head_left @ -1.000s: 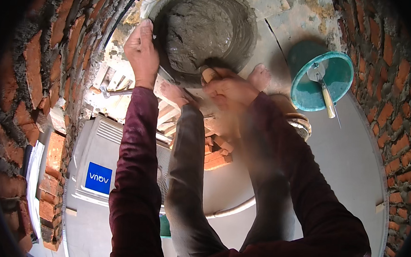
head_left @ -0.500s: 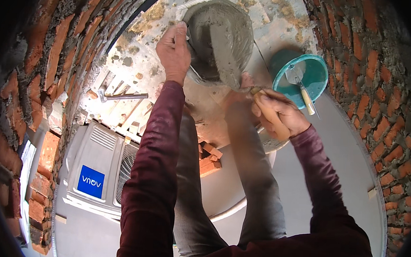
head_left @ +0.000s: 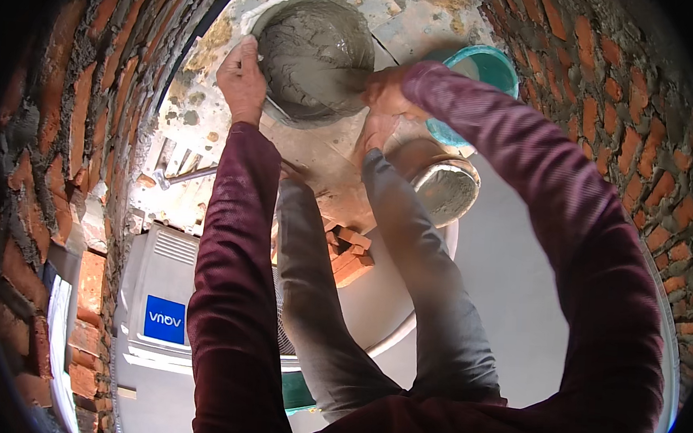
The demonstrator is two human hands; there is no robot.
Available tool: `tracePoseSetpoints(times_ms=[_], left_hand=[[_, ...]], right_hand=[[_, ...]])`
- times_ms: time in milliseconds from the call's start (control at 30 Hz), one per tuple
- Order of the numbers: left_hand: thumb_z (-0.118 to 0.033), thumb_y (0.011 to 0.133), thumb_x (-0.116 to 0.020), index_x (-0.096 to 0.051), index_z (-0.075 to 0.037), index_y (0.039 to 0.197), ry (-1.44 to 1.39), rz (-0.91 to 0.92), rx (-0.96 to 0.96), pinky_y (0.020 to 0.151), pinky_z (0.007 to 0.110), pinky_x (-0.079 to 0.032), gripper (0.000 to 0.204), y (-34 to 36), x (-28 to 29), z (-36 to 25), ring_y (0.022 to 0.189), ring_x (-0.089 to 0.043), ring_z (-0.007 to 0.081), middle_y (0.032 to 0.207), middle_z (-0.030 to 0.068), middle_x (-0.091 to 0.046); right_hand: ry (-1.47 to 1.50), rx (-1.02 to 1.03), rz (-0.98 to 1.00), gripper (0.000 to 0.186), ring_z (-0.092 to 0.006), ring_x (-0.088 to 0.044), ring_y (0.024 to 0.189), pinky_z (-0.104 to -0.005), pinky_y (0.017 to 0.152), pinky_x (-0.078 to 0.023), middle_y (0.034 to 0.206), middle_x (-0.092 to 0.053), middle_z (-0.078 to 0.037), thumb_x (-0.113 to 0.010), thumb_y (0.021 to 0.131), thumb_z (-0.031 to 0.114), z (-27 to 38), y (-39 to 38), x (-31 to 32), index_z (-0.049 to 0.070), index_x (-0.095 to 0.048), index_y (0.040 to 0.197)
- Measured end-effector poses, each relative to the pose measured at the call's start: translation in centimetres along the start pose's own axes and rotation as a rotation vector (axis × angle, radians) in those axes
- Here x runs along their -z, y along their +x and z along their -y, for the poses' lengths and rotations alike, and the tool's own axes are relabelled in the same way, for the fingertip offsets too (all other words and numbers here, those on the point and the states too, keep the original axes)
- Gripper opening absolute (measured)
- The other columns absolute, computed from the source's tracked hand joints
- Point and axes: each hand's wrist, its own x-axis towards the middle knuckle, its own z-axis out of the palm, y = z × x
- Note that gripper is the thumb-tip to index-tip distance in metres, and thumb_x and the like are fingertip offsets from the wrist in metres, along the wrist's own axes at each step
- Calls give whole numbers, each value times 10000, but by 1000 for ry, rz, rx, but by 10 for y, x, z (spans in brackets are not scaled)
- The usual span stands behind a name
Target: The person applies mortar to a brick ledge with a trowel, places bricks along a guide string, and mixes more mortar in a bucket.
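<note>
While the left hand point(head_left: 242, 73) grips one bucket point(head_left: 288, 113) of mortar point(head_left: 314, 40) by its rim, the right hand point(head_left: 389, 92) clasps one trowel point(head_left: 345, 89) inside; its handle is hidden, its blade blurred. The sleeve point(head_left: 480, 106) partly covers one green bucket point(head_left: 500, 58).

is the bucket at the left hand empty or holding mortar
Holding mortar: wet grey mix shows inside the bucket. How full it is, I cannot tell.
</note>
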Motion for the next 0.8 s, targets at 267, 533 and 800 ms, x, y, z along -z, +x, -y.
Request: tracePoseSetpoints(times_ms=[267, 533, 800], left_hand=[[-263, 955, -581, -689, 41, 942, 6, -2, -146, 603, 261, -419, 323, 0, -6, -9, 645, -473, 83, 687, 3, -582], [-415, 906, -573, -715, -66, 946, 226, 29, -140, 644, 341, -465, 379, 34, -12, -25, 624, -573, 242, 691, 124, -635], [-431, 894, -601, -686, -10, 897, 217, 151, -206, 674, 328, -462, 429, 35, -31, -42, 646, -578, 201, 700, 136, -628]], right_hand=[[1, -246, -402, 512, -292, -592, 1102, -384, 897, -515, 1163, -613, -159, -620, 844, 387, -12, 74, 7, 20, -572, 1198], [-257, -653, -410, 337, -236, -642, 986, -357, 817, -535, 1041, -648, -153, -451, 892, 73, 1, -31, 35, -6, -534, 1209], [311, -666, -632, 269, -302, -653, 901, -376, 768, -532, 972, -671, -132, -534, 817, 67, -58, 14, 0, 42, -613, 1073]])
